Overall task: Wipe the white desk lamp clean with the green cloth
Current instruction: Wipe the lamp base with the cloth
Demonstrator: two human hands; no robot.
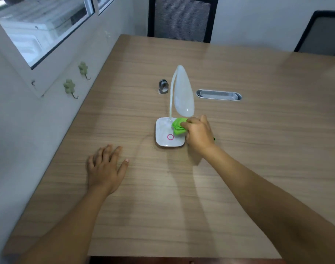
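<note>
Wiping at the rear right part of the lamp base [165,133] with the green cloth [178,127], bunched and clamped in the right hand [198,135]. Pressing the wad onto the square white base close to where the thin neck [170,100] rises, with the pink ring button [170,137] just beside the cloth on the near side and uncovered. Standing upright near the middle of the wooden surface [258,149], the white desk lamp [182,92] arches its neck up and over, hanging the long teardrop head [184,94] tip-down directly above the cloth hand. Resting flat on the surface, fingers spread and holding nothing, the left hand [104,166] lies well apart from the lamp, nearer the body and to the left.

Judging the next reach: straight up from the right hand, along the head's long axis, which runs roughly away from the body and upward. Nearer by far, the right hand; free to steady the base, the left. Likely most of the job remaining, with neck and head untouched by the cloth here. Beyond the lamp, a small metal object [163,86] and a grey cable slot [219,95], both clear of the work.
</note>
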